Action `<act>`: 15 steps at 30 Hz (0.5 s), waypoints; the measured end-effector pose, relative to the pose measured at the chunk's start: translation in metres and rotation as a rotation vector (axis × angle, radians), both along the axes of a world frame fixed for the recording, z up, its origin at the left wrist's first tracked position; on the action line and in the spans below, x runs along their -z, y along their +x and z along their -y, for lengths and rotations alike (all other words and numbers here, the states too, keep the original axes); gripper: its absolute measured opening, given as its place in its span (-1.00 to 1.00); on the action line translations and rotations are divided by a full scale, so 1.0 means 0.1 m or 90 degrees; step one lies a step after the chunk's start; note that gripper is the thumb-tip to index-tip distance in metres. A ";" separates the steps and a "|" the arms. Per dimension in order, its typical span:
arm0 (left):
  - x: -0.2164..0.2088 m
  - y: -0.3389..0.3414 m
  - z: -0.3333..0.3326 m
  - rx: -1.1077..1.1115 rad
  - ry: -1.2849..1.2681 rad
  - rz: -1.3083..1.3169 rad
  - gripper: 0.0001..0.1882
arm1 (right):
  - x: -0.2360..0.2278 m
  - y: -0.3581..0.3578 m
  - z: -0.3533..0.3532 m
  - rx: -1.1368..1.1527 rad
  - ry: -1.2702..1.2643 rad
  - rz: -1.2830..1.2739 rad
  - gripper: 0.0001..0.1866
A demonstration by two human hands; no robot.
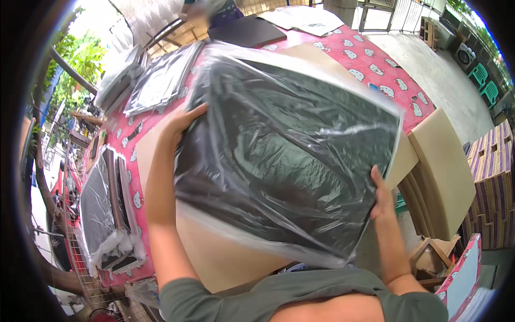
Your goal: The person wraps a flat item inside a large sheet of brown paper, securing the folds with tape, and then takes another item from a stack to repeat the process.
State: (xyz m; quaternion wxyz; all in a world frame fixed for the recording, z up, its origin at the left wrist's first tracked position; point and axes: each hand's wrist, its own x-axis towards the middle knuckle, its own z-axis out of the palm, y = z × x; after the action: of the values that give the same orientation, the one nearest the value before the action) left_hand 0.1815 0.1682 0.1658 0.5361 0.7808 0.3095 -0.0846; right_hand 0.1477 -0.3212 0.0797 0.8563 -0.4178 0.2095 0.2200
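A large flat black panel (pixel 284 145) wrapped in clear plastic film is held up in front of me, tilted, over the table. My left hand (pixel 185 121) grips its left edge, with the thumb side on the film and the other fingers partly behind it. On the opposite edge, my right hand (pixel 382 196) clasps the wrapped panel near its lower right side, fingers wrapped behind. Loose clear film sticks out past the panel's upper and lower edges. Beneath it lies a sheet of brown cardboard (pixel 225 257).
A pink patterned cloth (pixel 351 51) covers the table. Wrapped panels (pixel 102 198) lie at the left, with flat plastic packs (pixel 163 80) beyond. Brown boards (pixel 442 172) lean at the right near stacked cartons (pixel 491 182). A black panel (pixel 247 32) lies at the far side, close to another person (pixel 220 13).
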 end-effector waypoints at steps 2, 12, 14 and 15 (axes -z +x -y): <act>0.41 0.48 0.09 0.036 0.098 -0.133 -0.17 | 0.47 -0.17 0.00 0.037 0.031 -0.082 -0.38; 1.61 1.81 -0.18 0.292 0.095 -0.177 0.05 | 0.81 -0.72 -0.63 0.168 0.057 -0.280 -0.33; 1.59 1.95 -0.25 0.314 0.225 -0.103 0.14 | 0.76 -0.72 -0.78 0.146 0.123 -0.290 -0.33; 1.54 2.01 -0.25 0.310 0.346 -0.076 0.18 | 0.73 -0.70 -0.84 0.134 0.153 -0.291 -0.33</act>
State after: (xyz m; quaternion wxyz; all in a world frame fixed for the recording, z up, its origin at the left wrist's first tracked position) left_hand 0.3827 0.1928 0.0118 0.2545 0.9391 0.1566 -0.1699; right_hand 0.0779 -0.2367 0.0067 0.8484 -0.2285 0.4119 0.2417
